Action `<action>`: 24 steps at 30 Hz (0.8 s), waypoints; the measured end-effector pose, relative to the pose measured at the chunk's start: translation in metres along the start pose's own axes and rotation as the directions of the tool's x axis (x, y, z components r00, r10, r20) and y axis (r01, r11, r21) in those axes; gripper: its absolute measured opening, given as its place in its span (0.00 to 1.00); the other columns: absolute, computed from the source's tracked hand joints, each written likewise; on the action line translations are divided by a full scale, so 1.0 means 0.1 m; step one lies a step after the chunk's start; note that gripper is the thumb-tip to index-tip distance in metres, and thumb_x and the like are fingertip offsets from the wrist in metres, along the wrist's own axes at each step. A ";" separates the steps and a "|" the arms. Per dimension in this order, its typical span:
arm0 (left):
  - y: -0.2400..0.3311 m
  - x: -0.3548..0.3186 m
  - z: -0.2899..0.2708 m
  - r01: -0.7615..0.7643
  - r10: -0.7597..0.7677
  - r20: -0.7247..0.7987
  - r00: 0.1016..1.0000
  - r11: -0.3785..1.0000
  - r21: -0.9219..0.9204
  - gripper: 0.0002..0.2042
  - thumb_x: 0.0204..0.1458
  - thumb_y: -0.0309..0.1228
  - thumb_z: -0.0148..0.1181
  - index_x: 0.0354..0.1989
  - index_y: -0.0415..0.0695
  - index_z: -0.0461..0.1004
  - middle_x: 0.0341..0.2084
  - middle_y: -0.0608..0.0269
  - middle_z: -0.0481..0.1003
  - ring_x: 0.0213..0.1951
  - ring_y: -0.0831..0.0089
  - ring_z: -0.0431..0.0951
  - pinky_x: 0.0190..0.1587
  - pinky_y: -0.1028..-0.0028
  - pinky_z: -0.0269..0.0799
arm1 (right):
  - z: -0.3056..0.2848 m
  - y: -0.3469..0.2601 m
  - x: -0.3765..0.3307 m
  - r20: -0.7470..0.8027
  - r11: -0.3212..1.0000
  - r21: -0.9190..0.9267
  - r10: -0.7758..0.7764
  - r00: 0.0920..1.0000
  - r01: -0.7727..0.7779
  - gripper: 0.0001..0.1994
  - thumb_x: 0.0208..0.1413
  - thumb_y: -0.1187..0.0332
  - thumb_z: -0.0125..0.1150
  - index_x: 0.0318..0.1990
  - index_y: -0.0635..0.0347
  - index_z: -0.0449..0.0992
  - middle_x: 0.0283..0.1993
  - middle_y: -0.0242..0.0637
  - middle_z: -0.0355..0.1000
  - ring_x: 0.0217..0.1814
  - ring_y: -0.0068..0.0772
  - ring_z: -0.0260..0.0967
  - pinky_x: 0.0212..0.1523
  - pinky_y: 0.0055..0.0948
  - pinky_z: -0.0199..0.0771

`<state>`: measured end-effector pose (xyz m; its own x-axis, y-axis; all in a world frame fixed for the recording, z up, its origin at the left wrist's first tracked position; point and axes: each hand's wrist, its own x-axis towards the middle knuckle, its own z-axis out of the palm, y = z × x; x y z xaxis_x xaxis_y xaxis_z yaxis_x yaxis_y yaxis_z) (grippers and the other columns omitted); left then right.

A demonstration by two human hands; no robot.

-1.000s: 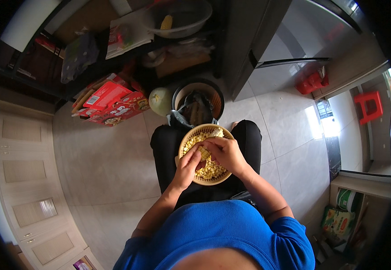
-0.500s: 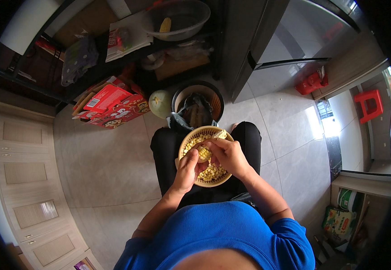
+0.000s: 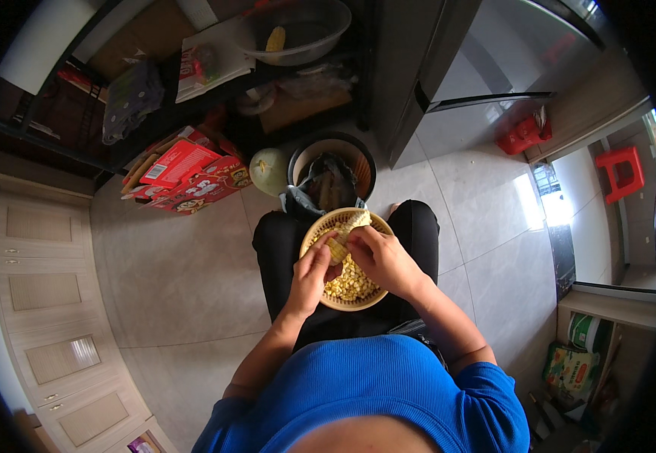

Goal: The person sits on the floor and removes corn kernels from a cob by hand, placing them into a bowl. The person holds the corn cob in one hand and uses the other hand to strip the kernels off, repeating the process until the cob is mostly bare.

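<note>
A partly stripped corn cob (image 3: 357, 220) is held slantwise over a round tan basket (image 3: 354, 306), which rests on my lap. Yellow kernels (image 3: 353, 284) cover much of the basket's bottom. My left hand (image 3: 313, 275) is closed around the cob's near end, where yellow kernels still show; the far end looks pale and bare. From the right, my right hand (image 3: 382, 260) presses its fingers against the cob's side, thumb and fingertips partly hidden. Whether loose kernels are under those fingers I cannot tell.
Just beyond the basket stands a bin (image 3: 371, 170) lined with a dark bag (image 3: 309, 198). Beside it are a pale green melon (image 3: 268, 171) and red cartons (image 3: 192, 177). A clear bowl (image 3: 317, 51) on the shelf holds another corn cob (image 3: 275, 39). A fridge (image 3: 486, 60) stands at right.
The cob has tilted more upright, with its pale far end showing more. My left hand has shifted slightly left, my right hand slightly nearer me, uncovering more kernels in the basket.
</note>
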<state>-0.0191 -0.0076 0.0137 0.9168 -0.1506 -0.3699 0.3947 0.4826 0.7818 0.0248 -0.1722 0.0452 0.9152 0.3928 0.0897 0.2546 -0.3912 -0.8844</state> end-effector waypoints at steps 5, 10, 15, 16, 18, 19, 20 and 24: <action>0.05 0.01 -0.09 0.053 -0.054 0.004 0.999 0.947 -0.317 0.18 0.61 0.37 0.43 0.54 0.40 0.64 0.40 0.61 0.72 0.33 0.77 0.69 0.33 0.80 0.64 | 0.03 0.06 -0.06 0.023 0.998 -0.007 0.059 0.998 -0.059 0.04 0.50 0.74 0.56 0.32 0.63 0.70 0.26 0.46 0.71 0.29 0.45 0.72 0.31 0.33 0.71; 0.11 0.05 -0.10 0.161 -0.130 0.101 0.986 0.892 -0.422 0.14 0.59 0.36 0.47 0.44 0.38 0.68 0.32 0.62 0.71 0.28 0.74 0.68 0.29 0.80 0.62 | 0.13 0.46 -0.20 0.072 0.974 -0.186 -0.115 0.991 0.126 0.07 0.50 0.74 0.55 0.36 0.63 0.74 0.26 0.46 0.72 0.29 0.45 0.72 0.31 0.33 0.71; 0.03 0.06 -0.10 0.134 -0.122 0.058 0.991 0.933 -0.334 0.16 0.60 0.39 0.44 0.47 0.40 0.68 0.36 0.63 0.72 0.30 0.77 0.68 0.33 0.80 0.64 | 0.09 0.15 -0.14 -0.082 0.965 0.230 0.148 0.986 -0.126 0.10 0.52 0.72 0.58 0.42 0.61 0.75 0.21 0.41 0.71 0.24 0.29 0.71 0.26 0.25 0.70; 0.00 0.07 -0.10 0.102 -0.092 0.047 0.995 0.950 -0.296 0.17 0.60 0.40 0.43 0.48 0.40 0.67 0.38 0.63 0.72 0.32 0.78 0.69 0.34 0.80 0.65 | 0.04 -0.01 -0.09 0.007 0.905 0.352 0.254 0.967 -0.240 0.10 0.53 0.71 0.58 0.43 0.61 0.75 0.21 0.40 0.70 0.22 0.25 0.70 0.25 0.24 0.69; -0.03 0.06 -0.05 0.091 -0.077 0.066 0.995 0.961 -0.259 0.16 0.61 0.41 0.42 0.49 0.43 0.67 0.37 0.66 0.72 0.33 0.80 0.69 0.35 0.80 0.65 | 0.08 -0.07 -0.04 0.083 0.876 0.401 0.255 0.963 -0.267 0.12 0.56 0.68 0.57 0.46 0.61 0.74 0.19 0.35 0.70 0.19 0.16 0.66 0.23 0.21 0.68; -0.04 0.05 -0.02 0.085 -0.068 0.077 0.995 0.967 -0.241 0.16 0.61 0.41 0.42 0.49 0.44 0.67 0.36 0.68 0.71 0.33 0.80 0.69 0.36 0.80 0.65 | 0.14 0.01 -0.03 0.054 0.914 0.335 0.226 0.973 -0.231 0.12 0.56 0.67 0.57 0.46 0.62 0.74 0.20 0.35 0.71 0.19 0.16 0.67 0.22 0.21 0.68; -0.04 0.04 0.02 0.075 -0.066 0.051 0.997 0.978 -0.195 0.17 0.61 0.41 0.41 0.50 0.44 0.65 0.35 0.68 0.71 0.33 0.81 0.69 0.35 0.80 0.65 | 0.15 0.02 -0.03 0.051 0.908 0.336 0.246 0.968 -0.248 0.12 0.56 0.67 0.56 0.46 0.62 0.74 0.20 0.35 0.72 0.18 0.17 0.67 0.21 0.21 0.68; -0.01 0.00 0.25 0.042 -0.062 -0.097 0.993 0.979 -0.202 0.17 0.62 0.42 0.39 0.48 0.42 0.65 0.28 0.67 0.69 0.26 0.81 0.66 0.29 0.82 0.62 | 0.22 0.08 -0.02 -0.111 0.981 0.161 0.129 0.985 -0.110 0.11 0.58 0.67 0.54 0.45 0.62 0.74 0.18 0.36 0.71 0.17 0.18 0.66 0.19 0.21 0.66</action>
<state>-0.0175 -0.0294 0.0253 0.8801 -0.0955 -0.4650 0.4121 0.6401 0.6485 0.0184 -0.1578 0.0279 0.9695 0.2439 0.0252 0.0984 -0.2931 -0.9510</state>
